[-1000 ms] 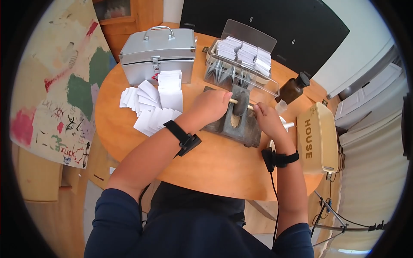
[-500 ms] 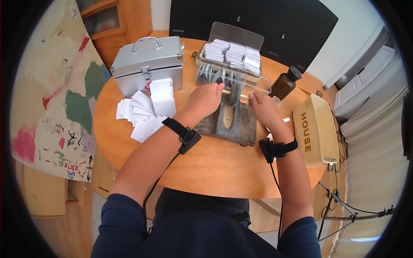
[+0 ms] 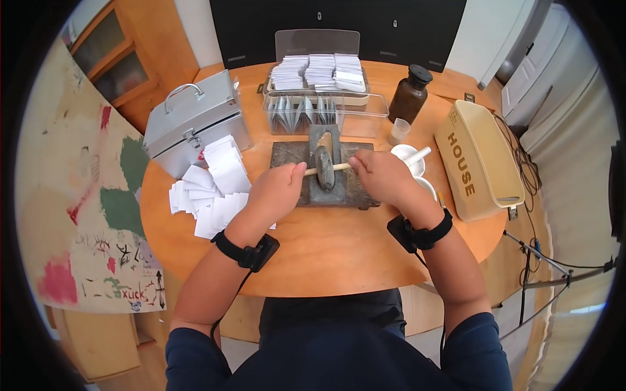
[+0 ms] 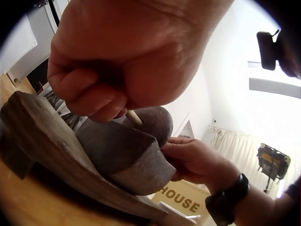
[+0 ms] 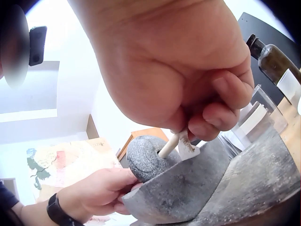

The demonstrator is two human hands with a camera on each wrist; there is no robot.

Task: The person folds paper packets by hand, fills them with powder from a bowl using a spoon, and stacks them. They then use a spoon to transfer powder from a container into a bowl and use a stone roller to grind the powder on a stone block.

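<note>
A grey stone grinding wheel (image 3: 324,168) stands upright in a boat-shaped stone trough (image 3: 315,197), with a pale wooden rod (image 3: 342,167) through its middle. My left hand (image 3: 275,189) grips the rod's left end, fingers curled round it. On the other side my right hand (image 3: 390,177) holds the right end in a curled grip. Tan ground material (image 3: 324,139) shows in the trough beyond the wheel. Under the trough lies a dark, worn board (image 3: 287,155). The right wrist view shows the rod (image 5: 169,147) entering the wheel (image 5: 146,160) just below my fingers.
Folded white papers (image 3: 225,166) lie at the left before a silver case (image 3: 195,114). Behind stands a clear box (image 3: 378,114) with paper packets (image 3: 319,70). To the right are a brown bottle (image 3: 409,98), a small cup (image 3: 400,130), a white mortar (image 3: 405,153) and a cream HOUSE bin (image 3: 463,163).
Both hands have rolled the wheel away along the trough, then back toward me, uncovering tan material at the far side. The head view has turned, shifting the table's contents leftward.
</note>
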